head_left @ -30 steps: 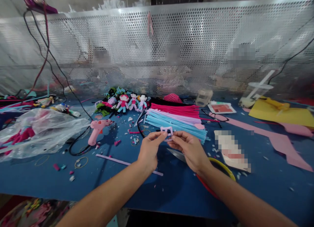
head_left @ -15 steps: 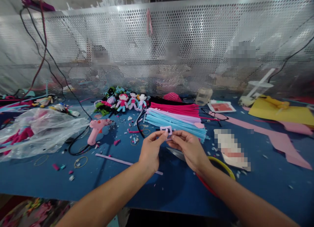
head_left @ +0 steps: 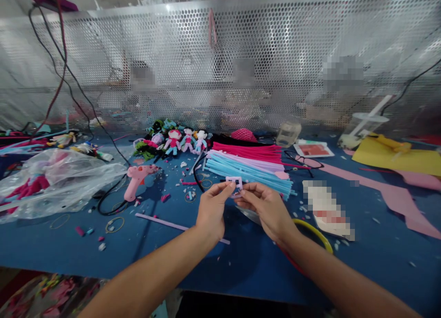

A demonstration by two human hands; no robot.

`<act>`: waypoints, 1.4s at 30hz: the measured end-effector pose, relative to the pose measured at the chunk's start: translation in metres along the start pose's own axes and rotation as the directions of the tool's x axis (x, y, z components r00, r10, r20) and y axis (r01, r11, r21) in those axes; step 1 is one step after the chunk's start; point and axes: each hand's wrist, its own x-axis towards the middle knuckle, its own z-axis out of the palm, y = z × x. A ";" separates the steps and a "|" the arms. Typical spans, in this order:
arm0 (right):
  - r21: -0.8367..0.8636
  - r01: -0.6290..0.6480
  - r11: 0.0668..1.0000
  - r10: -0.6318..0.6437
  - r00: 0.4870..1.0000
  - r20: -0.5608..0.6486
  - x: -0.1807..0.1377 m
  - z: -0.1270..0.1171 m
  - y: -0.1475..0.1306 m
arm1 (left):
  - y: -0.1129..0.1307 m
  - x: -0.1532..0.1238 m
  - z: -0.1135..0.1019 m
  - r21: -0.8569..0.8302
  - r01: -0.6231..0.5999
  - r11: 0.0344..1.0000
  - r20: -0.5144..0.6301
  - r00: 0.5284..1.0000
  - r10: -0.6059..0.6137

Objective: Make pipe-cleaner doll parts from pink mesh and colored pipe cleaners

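A small lilac pipe cleaner (head_left: 234, 179), bent into a squarish loop, is pinched between my two hands above the blue table. My left hand (head_left: 212, 209) grips its left side with thumb and forefinger. On its lower right side, my right hand (head_left: 263, 204) holds it with thumb and fingertips. Behind the loop lie bundles of blue pipe cleaners (head_left: 248, 171) and magenta pipe cleaners (head_left: 251, 152). Under my hands, scissors with a yellow and red handle (head_left: 319, 233) are partly hidden. One straight lilac pipe cleaner (head_left: 161, 221) lies left of and beneath my left forearm.
A pink glue gun (head_left: 135, 180) with a black cord lies to the left, near a clear plastic bag (head_left: 79, 171). Small dolls (head_left: 173, 141) stand at the back. Pink felt (head_left: 392, 196), a yellow sheet (head_left: 396, 157) and a lidded cup (head_left: 365, 125) are on the right.
Both hands stay at nearly the same spot, still pinching the lilac loop. The loop has tilted slightly, and its opening shows differently. The whole view has shifted a little.
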 end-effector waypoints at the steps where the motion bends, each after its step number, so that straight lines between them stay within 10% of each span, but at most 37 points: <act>1: -0.005 0.000 1.000 0.000 1.000 0.000 0.000 0.000 0.000 | 0.000 0.000 0.000 0.017 -0.014 1.000 -0.004 1.000 0.014; 27: 0.018 -0.005 1.000 0.005 1.000 -0.013 -0.001 -0.001 -0.007 | 0.006 -0.010 0.001 0.183 -0.240 0.953 0.122 0.968 0.220; 33: 0.000 -0.011 1.000 0.011 1.000 0.000 0.001 -0.006 -0.005 | 0.022 -0.004 -0.009 0.439 -0.421 0.793 0.086 0.899 0.430; 42: -0.046 -0.024 0.999 0.025 0.999 0.024 0.001 -0.005 -0.007 | 0.035 0.013 -0.017 0.496 -0.360 0.790 0.444 0.887 0.125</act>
